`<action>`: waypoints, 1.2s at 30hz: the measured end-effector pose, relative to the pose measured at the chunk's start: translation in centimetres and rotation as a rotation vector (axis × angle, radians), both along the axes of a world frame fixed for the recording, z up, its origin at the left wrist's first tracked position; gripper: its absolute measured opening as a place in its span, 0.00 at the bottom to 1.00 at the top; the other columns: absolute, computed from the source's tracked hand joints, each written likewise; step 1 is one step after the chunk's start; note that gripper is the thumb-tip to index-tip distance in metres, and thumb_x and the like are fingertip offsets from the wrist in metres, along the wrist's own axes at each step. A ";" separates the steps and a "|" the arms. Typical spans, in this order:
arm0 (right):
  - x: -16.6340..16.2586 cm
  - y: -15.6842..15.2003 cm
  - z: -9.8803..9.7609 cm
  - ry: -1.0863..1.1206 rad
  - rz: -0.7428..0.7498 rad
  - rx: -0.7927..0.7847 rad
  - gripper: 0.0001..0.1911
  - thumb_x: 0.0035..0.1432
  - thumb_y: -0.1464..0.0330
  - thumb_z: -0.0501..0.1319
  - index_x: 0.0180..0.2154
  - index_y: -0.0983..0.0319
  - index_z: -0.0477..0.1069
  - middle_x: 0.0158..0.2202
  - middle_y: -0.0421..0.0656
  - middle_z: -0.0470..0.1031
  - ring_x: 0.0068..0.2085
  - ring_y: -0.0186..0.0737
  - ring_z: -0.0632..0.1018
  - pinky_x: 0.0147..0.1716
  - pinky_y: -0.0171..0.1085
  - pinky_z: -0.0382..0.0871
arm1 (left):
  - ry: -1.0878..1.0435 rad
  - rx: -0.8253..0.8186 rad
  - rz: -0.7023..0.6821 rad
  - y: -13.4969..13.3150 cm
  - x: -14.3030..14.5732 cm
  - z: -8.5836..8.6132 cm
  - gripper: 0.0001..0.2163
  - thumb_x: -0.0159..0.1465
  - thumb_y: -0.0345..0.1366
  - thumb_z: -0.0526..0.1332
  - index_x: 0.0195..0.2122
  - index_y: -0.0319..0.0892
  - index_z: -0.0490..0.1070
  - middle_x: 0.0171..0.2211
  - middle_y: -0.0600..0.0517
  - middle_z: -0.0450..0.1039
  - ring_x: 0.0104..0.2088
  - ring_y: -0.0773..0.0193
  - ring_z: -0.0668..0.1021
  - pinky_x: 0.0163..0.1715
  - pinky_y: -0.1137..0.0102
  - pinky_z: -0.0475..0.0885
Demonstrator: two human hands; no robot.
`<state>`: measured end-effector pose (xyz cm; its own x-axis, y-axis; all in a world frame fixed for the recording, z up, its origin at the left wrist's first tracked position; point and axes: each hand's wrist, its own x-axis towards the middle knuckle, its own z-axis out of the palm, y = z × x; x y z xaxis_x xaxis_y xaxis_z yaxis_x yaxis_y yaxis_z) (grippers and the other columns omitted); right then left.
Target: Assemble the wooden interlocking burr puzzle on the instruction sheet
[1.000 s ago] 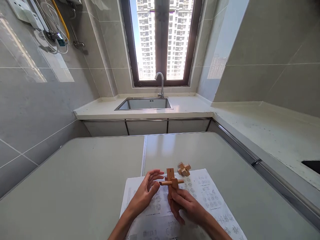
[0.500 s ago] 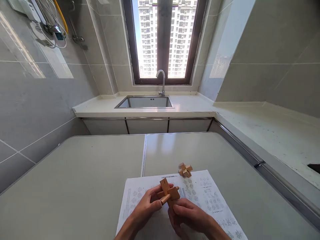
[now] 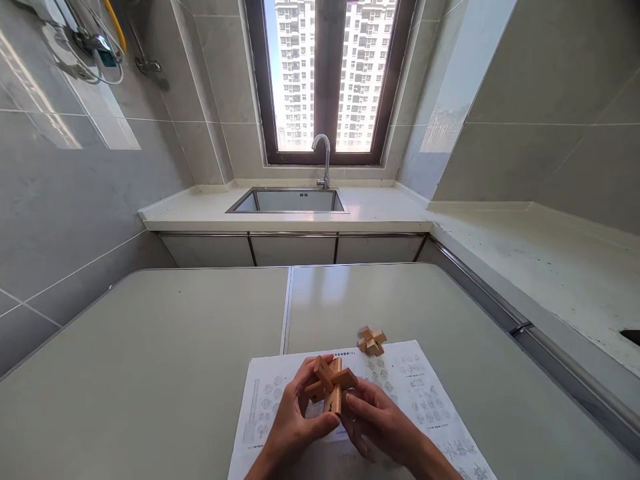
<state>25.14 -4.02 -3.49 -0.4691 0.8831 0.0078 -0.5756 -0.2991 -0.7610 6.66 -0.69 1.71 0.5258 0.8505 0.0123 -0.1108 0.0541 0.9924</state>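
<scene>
- Left hand (image 3: pixel 295 420) curled around the near-left side of a light brown wooden interlocking cross puzzle (image 3: pixel 331 387), thumb tip pressed on its lower bar, fingers wrapped behind.
- Right hand (image 3: pixel 377 423) closed on the same wooden cross puzzle from the right, fingertips (image 3: pixel 350 402) pinching the bottom of the upright piece.
- Puzzle held up just above a white printed instruction sheet with little diagrams (image 3: pixel 420 393), pieces sticking out at angles between both sets of fingers, so gripped from both sides at once.
- Just beyond the right hand's fingers, a bit to the right: a smaller pale wooden burr puzzle (image 3: pixel 371 341) sitting on the far edge of the sheet, not touched by either hand.
- Sheet lying flat under both wrists on a pale grey tabletop with a seam down the middle (image 3: pixel 200 347).
- Well past the hands: a white counter with a stainless steel sink (image 3: pixel 287 201) and a curved chrome tap (image 3: pixel 324 155) in front of a dark-framed window (image 3: pixel 330 73).
- Far off to the upper left of the left hand: some hoses and fittings on the grey tiled wall (image 3: pixel 95 50), too small to make out properly.
</scene>
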 end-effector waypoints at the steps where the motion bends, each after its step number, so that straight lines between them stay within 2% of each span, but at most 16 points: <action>1: 0.0 0.0 -0.2 0.008 -0.002 -0.006 0.20 0.67 0.59 0.65 0.54 0.64 0.69 0.26 0.36 0.70 0.16 0.27 0.68 0.12 0.26 0.63 | -0.011 0.001 -0.002 -0.1 0.0 -0.1 0.41 0.50 0.57 0.73 0.62 0.44 0.67 0.59 0.39 0.70 0.57 0.40 0.76 0.57 0.55 0.71; 4: -0.1 -0.1 -0.7 0.047 0.010 -0.038 0.20 0.66 0.58 0.65 0.53 0.63 0.69 0.27 0.37 0.72 0.16 0.27 0.68 0.12 0.26 0.63 | -0.062 -0.009 -0.029 -0.2 0.1 -0.8 0.44 0.50 0.60 0.73 0.65 0.45 0.64 0.61 0.39 0.70 0.60 0.39 0.74 0.60 0.53 0.69; 7: -0.1 -0.2 -0.9 0.101 0.039 -0.088 0.17 0.66 0.58 0.65 0.48 0.62 0.70 0.26 0.37 0.72 0.15 0.27 0.68 0.11 0.25 0.61 | -0.094 -0.008 -0.031 -0.4 0.1 -2.0 0.46 0.52 0.63 0.70 0.67 0.45 0.61 0.64 0.38 0.67 0.65 0.37 0.68 0.65 0.50 0.63; 11: 0.2 -0.2 -0.5 0.170 0.012 -0.111 0.13 0.67 0.59 0.64 0.44 0.62 0.69 0.22 0.34 0.70 0.12 0.25 0.63 0.10 0.25 0.56 | -0.122 -0.077 0.021 -0.8 0.7 -3.0 0.39 0.64 0.66 0.54 0.68 0.44 0.61 0.69 0.41 0.61 0.70 0.39 0.61 0.69 0.48 0.55; 13: 0.4 -0.1 -0.3 0.179 -0.008 -0.100 0.14 0.68 0.58 0.63 0.44 0.63 0.70 0.20 0.33 0.69 0.11 0.24 0.61 0.10 0.25 0.54 | -0.128 -0.136 0.046 -1.0 1.1 -2.7 0.36 0.69 0.63 0.47 0.69 0.44 0.61 0.68 0.42 0.63 0.69 0.42 0.63 0.69 0.48 0.54; 15: 0.5 -0.1 -0.1 0.181 -0.026 -0.102 0.15 0.69 0.58 0.63 0.46 0.64 0.70 0.19 0.32 0.68 0.10 0.24 0.60 0.10 0.25 0.54 | -0.082 -0.126 0.093 -1.3 1.4 -2.1 0.32 0.71 0.60 0.46 0.68 0.45 0.62 0.67 0.44 0.65 0.68 0.45 0.64 0.70 0.52 0.54; 17: 0.4 0.0 0.0 0.178 -0.036 -0.117 0.16 0.68 0.58 0.63 0.46 0.64 0.70 0.19 0.32 0.67 0.11 0.24 0.61 0.10 0.25 0.54 | 0.015 -0.055 0.164 -1.5 1.6 -1.4 0.27 0.71 0.57 0.51 0.63 0.46 0.66 0.63 0.44 0.70 0.65 0.47 0.68 0.67 0.56 0.59; 20: 0.3 0.1 0.1 0.173 -0.041 -0.132 0.15 0.68 0.58 0.64 0.45 0.63 0.70 0.19 0.31 0.67 0.11 0.24 0.60 0.10 0.25 0.53 | 0.128 0.059 0.231 -1.6 1.5 -1.1 0.17 0.71 0.53 0.56 0.47 0.45 0.73 0.47 0.46 0.77 0.50 0.52 0.76 0.53 0.63 0.71; 22: 0.3 0.0 0.2 0.170 -0.040 -0.143 0.13 0.68 0.59 0.64 0.42 0.63 0.69 0.20 0.31 0.67 0.11 0.23 0.61 0.10 0.25 0.52 | 0.156 0.104 0.254 -1.6 1.4 -1.2 0.16 0.70 0.52 0.57 0.38 0.44 0.71 0.36 0.49 0.75 0.40 0.57 0.76 0.44 0.67 0.72; 24: 0.3 0.0 0.3 0.173 -0.037 -0.160 0.13 0.67 0.59 0.64 0.39 0.62 0.68 0.21 0.32 0.67 0.11 0.22 0.60 0.09 0.24 0.51 | 0.172 0.107 0.270 -1.6 1.3 -1.4 0.16 0.70 0.52 0.57 0.34 0.44 0.69 0.31 0.52 0.71 0.34 0.60 0.73 0.39 0.69 0.70; 31: 0.4 -0.1 0.1 0.175 -0.032 -0.203 0.14 0.66 0.59 0.66 0.43 0.63 0.69 0.21 0.32 0.69 0.10 0.22 0.59 0.08 0.24 0.50 | 0.177 0.027 0.264 -1.4 1.5 -0.7 0.19 0.68 0.54 0.59 0.31 0.44 0.64 0.26 0.55 0.66 0.28 0.64 0.70 0.32 0.71 0.67; 36: 0.6 0.1 0.3 0.232 -0.036 -0.256 0.14 0.64 0.60 0.67 0.38 0.63 0.69 0.21 0.32 0.68 0.11 0.22 0.60 0.08 0.23 0.50 | 0.182 0.014 0.242 -1.4 1.5 -0.6 0.19 0.68 0.53 0.60 0.29 0.44 0.63 0.25 0.55 0.65 0.27 0.65 0.68 0.31 0.71 0.65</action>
<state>25.71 -3.88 -3.18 -0.4498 0.8859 -0.1136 -0.7381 -0.4403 -0.5112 8.13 -2.09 1.10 0.3025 0.9518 -0.0506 0.0611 0.0336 0.9976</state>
